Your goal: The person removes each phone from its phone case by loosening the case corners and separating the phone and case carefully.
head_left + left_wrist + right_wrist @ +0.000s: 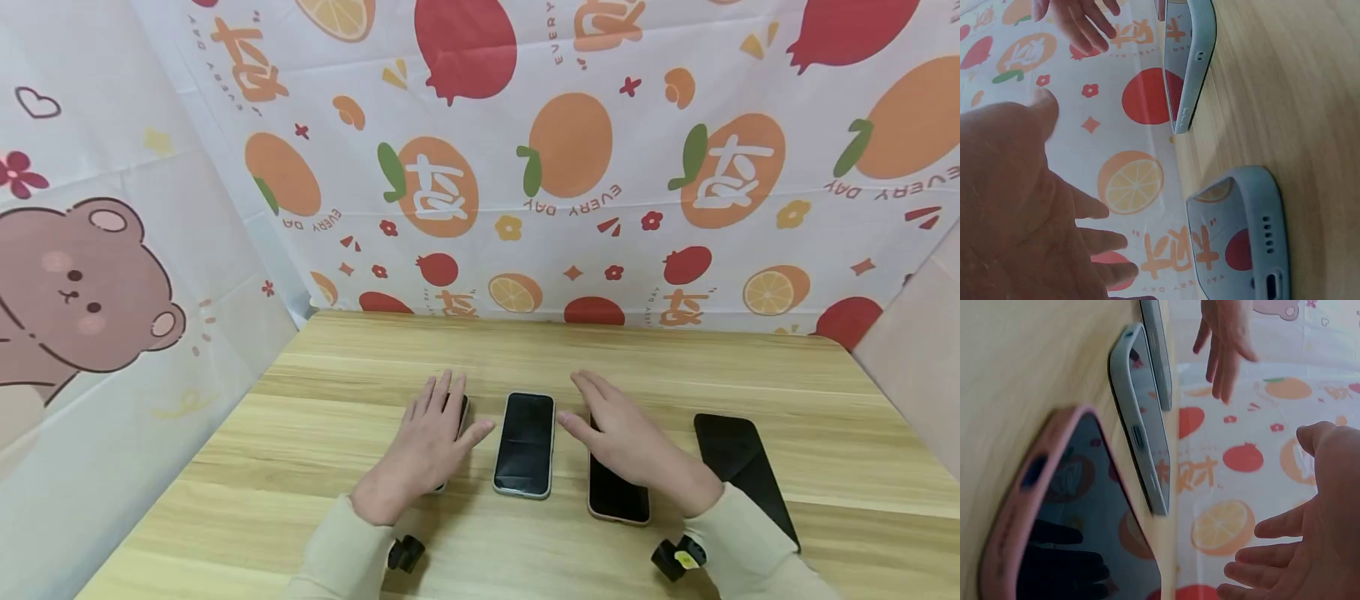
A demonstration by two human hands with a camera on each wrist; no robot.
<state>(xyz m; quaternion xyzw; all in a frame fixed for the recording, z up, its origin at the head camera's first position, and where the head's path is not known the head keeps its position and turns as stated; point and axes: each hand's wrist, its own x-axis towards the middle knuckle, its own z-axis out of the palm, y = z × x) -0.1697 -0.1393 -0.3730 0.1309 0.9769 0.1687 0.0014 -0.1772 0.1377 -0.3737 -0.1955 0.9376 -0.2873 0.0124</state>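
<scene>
My left hand (431,433) is held over the leftmost phone, fingers straight and thumb spread toward the middle. In the left wrist view that phone, in a pale blue-grey case (1275,237), lies screen up below the palm, with a gap between. Between the hands lies a second phone in a light case (525,446), its dark screen facing up. Over a pink-cased phone (618,497) hovers my right hand (626,433), fingers extended; the right wrist view shows the pink case (1029,494) apart from the fingers. Neither hand grips anything.
A larger flat black device (738,454) lies to the right, partly hidden behind the right forearm. The wooden table (247,467) ends at a fruit-printed cloth (637,233); a bear-printed cloth (82,283) hangs at the left. Small black wrist-worn units (678,558) sit by the sleeves.
</scene>
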